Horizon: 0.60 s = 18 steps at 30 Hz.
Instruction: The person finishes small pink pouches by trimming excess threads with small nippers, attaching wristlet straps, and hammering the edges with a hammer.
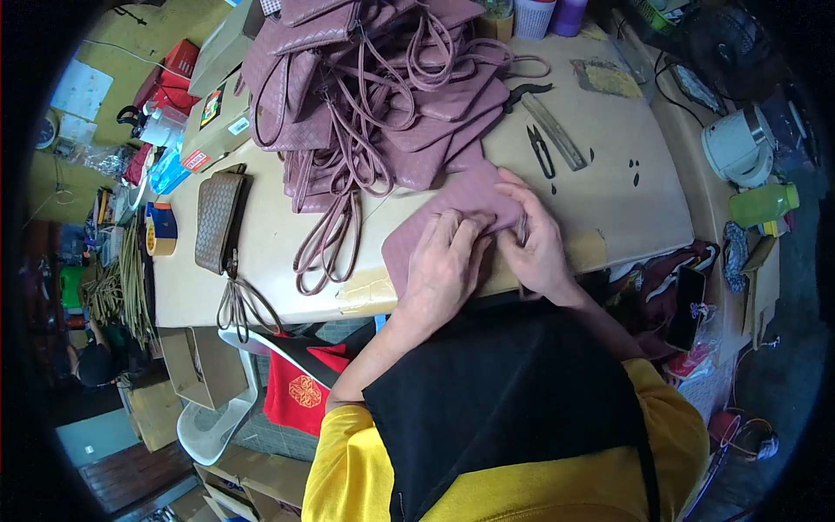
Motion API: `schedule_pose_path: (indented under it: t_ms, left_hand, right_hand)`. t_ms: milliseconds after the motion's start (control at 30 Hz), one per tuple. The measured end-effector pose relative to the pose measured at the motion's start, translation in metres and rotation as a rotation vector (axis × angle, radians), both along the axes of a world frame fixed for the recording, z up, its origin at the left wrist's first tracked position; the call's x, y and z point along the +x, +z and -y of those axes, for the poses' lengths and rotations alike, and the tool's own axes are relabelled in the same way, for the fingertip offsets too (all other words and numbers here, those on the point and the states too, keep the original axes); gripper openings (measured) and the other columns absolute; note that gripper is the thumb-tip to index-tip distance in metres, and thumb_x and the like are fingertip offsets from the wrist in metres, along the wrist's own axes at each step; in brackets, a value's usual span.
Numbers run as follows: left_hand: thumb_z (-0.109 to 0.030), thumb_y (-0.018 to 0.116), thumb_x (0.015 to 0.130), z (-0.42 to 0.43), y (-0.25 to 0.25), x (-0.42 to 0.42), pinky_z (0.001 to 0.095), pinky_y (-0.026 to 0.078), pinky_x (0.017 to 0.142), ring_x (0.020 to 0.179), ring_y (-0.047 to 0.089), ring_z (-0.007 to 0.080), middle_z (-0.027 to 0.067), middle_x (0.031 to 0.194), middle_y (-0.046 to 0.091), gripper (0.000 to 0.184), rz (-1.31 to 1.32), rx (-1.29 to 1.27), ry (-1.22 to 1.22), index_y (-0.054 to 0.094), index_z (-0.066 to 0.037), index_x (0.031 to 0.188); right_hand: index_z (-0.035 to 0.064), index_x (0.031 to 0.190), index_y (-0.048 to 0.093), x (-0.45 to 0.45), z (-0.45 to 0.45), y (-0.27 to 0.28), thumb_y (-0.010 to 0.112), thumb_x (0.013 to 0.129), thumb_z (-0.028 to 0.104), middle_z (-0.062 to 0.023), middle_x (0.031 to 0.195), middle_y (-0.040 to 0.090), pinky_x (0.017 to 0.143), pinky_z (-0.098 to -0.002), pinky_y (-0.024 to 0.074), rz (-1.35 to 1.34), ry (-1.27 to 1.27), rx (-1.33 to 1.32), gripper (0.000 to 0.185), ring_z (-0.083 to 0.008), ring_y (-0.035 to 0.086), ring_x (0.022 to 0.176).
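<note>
I am working both hands over one flat mauve leather-like pouch (416, 233), which is lying at the near side of the pale tan worktop (639, 213), just below a heap of matching pouches. My left hand (448, 254) is holding it, fingers bent and bunched together on its surface. My right hand (532, 237) is gripping its right-hand part with curled fingers close beside the left; I am not able to tell what exactly is between those fingertips.

The heaped mauve pouches with looped wrist straps (300, 83) are covering the far middle of the worktop, some straps trailing towards me. To the right of the heap, a pair of black thread snips (542, 152) is lying next to a long, flat, worn grey-brown bar (555, 132), and a few small black pieces (636, 178) are lying further right. Well to the left, a brown woven-textured pouch (221, 221) is resting near the worktop's edge, its strap loops hanging over.
</note>
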<state>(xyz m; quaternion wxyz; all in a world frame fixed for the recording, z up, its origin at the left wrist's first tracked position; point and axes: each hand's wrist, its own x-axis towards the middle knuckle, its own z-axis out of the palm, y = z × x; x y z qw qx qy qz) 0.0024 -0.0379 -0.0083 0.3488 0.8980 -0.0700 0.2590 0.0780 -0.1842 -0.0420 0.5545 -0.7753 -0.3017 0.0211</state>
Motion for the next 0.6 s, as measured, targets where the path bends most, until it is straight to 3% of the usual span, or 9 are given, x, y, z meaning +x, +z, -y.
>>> schedule_pose_path:
  t_ms: [67,100,167,233,333,367,433,533,600]
  left_hand:
    - [-0.005,0.063,0.075,-0.001,0.005,0.004,0.0368,0.047,0.072,0.084,0.058,0.0287,0.0144,0.091,0.057,0.040,0.017,0.442,0.262,0.060,-0.004,0.115]
    - [-0.005,0.063,0.075,-0.007,-0.003,0.004,0.0368,0.047,0.072,0.084,0.058,0.0287,0.0144,0.091,0.057,0.040,0.023,0.443,0.269,0.060,-0.004,0.115]
    - [-0.003,0.058,0.072,-0.027,-0.028,0.004,0.0443,0.044,0.083,0.092,0.056,0.0298,0.0142,0.102,0.055,0.050,-0.297,0.320,0.209,0.055,-0.004,0.122]
    - [-0.005,0.056,0.075,-0.027,-0.019,0.004,0.0418,0.046,0.078,0.087,0.056,0.0314,0.0150,0.100,0.055,0.048,-0.307,0.277,0.173,0.055,-0.004,0.123]
    - [-0.004,0.056,0.080,-0.001,-0.008,-0.001,0.0400,0.047,0.065,0.072,0.054,0.0353,0.0182,0.087,0.053,0.048,-0.143,0.012,-0.024,0.051,-0.003,0.128]
    - [-0.004,0.058,0.082,0.006,-0.001,-0.003,0.0389,0.045,0.063,0.066,0.053,0.0331,0.0176,0.082,0.051,0.049,-0.151,-0.010,-0.116,0.048,-0.001,0.129]
    - [-0.005,0.059,0.084,0.011,0.004,-0.005,0.0352,0.044,0.063,0.068,0.052,0.0328,0.0169,0.080,0.051,0.039,-0.294,-0.180,-0.252,0.053,0.001,0.122]
    - [-0.005,0.058,0.086,0.003,0.009,-0.006,0.0322,0.042,0.062,0.065,0.049,0.0274,0.0143,0.075,0.049,0.029,-0.202,-0.384,-0.402,0.057,0.004,0.113]
    - [-0.006,0.058,0.086,0.000,0.014,-0.008,0.0320,0.042,0.062,0.065,0.048,0.0257,0.0136,0.074,0.049,0.025,-0.186,-0.423,-0.457,0.058,0.005,0.109]
  right_hand:
    - [0.0019,0.135,0.032,0.016,-0.001,-0.019,0.063,0.073,-0.002,-0.0145,0.130,0.046,0.071,-0.0219,0.0455,-0.213,0.001,0.233,0.069,-0.0091,0.053,0.081]
    - [0.0019,0.135,0.032,0.016,-0.004,-0.017,0.063,0.073,-0.002,-0.0145,0.130,0.046,0.071,-0.0219,0.0455,-0.206,0.007,0.234,0.069,-0.0091,0.053,0.081]
    - [0.0008,0.133,0.032,0.013,-0.018,-0.012,0.066,0.073,-0.002,-0.0133,0.125,0.048,0.076,-0.0243,0.0462,-0.324,0.012,0.330,0.069,-0.0125,0.055,0.086]
    - [0.0017,0.134,0.029,0.013,-0.030,-0.026,0.070,0.070,-0.002,-0.0140,0.122,0.048,0.086,-0.0286,0.0455,-0.197,-0.002,0.269,0.076,-0.0171,0.054,0.100]
    - [0.0026,0.137,0.025,0.023,-0.048,-0.027,0.060,0.077,-0.007,-0.0168,0.128,0.045,0.100,-0.0364,0.0408,-0.407,0.002,0.603,0.070,-0.0221,0.048,0.116]
    - [0.0018,0.133,0.032,0.046,-0.036,-0.035,0.053,0.087,0.007,-0.0162,0.125,0.049,0.099,-0.0363,0.0420,0.272,0.094,0.044,0.051,-0.0212,0.050,0.115]
    - [0.0010,0.125,0.044,0.045,-0.053,-0.050,0.048,0.089,0.022,-0.0127,0.124,0.050,0.095,-0.0322,0.0435,-0.702,0.415,0.833,0.042,-0.0186,0.051,0.111]
    - [0.0007,0.120,0.051,0.051,-0.049,-0.045,0.047,0.090,0.026,-0.0106,0.120,0.053,0.089,-0.0289,0.0453,-0.247,0.441,0.539,0.039,-0.0149,0.053,0.105]
    - [-0.0002,0.114,0.054,0.044,-0.052,-0.034,0.051,0.087,0.028,-0.0132,0.114,0.057,0.086,-0.0309,0.0458,-0.264,0.401,0.502,0.039,-0.0181,0.056,0.100]
